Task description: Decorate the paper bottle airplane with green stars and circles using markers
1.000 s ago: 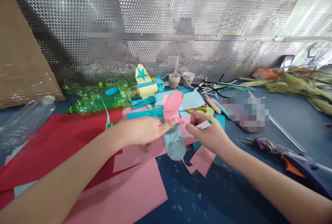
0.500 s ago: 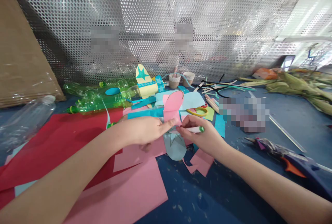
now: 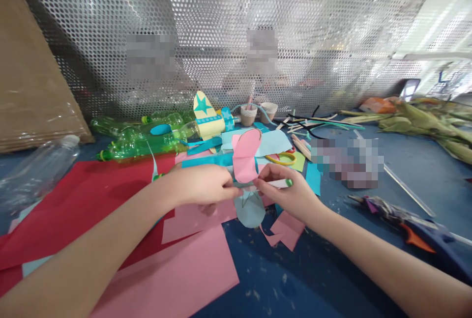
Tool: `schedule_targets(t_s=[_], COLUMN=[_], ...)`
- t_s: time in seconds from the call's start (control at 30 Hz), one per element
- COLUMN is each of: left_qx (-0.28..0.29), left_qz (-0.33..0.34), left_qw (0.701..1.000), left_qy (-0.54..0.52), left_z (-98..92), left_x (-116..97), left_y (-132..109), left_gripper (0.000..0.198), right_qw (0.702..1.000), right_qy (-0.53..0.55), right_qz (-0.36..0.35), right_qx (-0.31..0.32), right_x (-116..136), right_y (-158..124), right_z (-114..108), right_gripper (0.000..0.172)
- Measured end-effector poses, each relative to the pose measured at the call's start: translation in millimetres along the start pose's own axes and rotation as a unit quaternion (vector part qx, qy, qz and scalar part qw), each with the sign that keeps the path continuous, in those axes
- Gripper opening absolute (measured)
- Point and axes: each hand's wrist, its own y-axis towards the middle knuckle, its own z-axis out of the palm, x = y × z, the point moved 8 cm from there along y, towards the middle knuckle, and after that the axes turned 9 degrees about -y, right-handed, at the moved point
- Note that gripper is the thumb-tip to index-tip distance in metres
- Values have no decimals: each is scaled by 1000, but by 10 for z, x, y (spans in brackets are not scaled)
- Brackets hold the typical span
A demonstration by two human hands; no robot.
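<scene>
Head view: right hand (image 3: 292,194) holds one marker (image 3: 280,183), two cups (image 3: 248,116) behind.

Perforated metal screen (image 3: 214,13) behind blue tabletop (image 3: 265,283)

Bright, soft light here, strongest at upper right, perhaps from a window! Glints scatter across the perforated metal wall (image 3: 221,8) and the clear bottle (image 3: 40,173); soft shadow gathers beneath the left hand (image 3: 206,184). Edges stretch, reflections blur, blocky pixels mask three patches.
</scene>
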Motion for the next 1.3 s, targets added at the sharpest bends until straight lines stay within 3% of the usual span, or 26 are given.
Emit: schedule_targets(t_s=[0.33,0.7,0.97,1.3], left_qx=[-61,-69,-64,-55], left_qz=[-67,-70,-72,-66], left_qw=[995,995,995,996], left_qy=[-35,-29,-30,-32], left_z=[-83,-86,-82,-75], left_x=[-18,-13,-27,-27], left_y=[-65,-64,-73,-76], left_gripper=[92,94,91,93], right_qw=[999,999,999,995], right_qy=[-28,-37,-42,-84], right_qz=[-8,1,-3,52], right_qx=[13,22,16,24], right_x=[-12,-71,-9,-79], right_y=[-7,17,18,20], right_z=[46,90,6,-96], right_gripper=[22,22,22,18])
